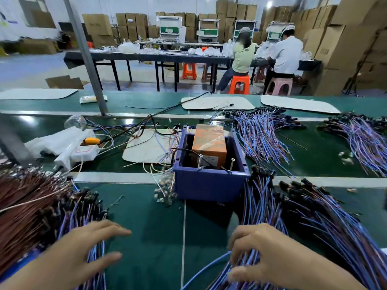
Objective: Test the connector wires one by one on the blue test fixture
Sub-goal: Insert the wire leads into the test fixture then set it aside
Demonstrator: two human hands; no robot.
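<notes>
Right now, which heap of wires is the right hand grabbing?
The near right heap, beside the blue test fixture: the right hand curls its fingers round its wires. The far heaps lie untouched; the left hand spreads over the brownish heap.

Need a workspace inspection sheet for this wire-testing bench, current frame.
Surface: green mat, bare strip between the hands.
Job's things: blue test fixture at centre, orange box inside; left wire pile; right wire pile.
Clutter: white bags; grey pad left of the fixture.
Hands: left hand flat, fingers straight, over the left wire pile; right hand fingers curled into the right wire pile.
Cables: black cable runs back across the belt.
Surroundings: cardboard boxes; one person and another, seated at a far table.
</notes>
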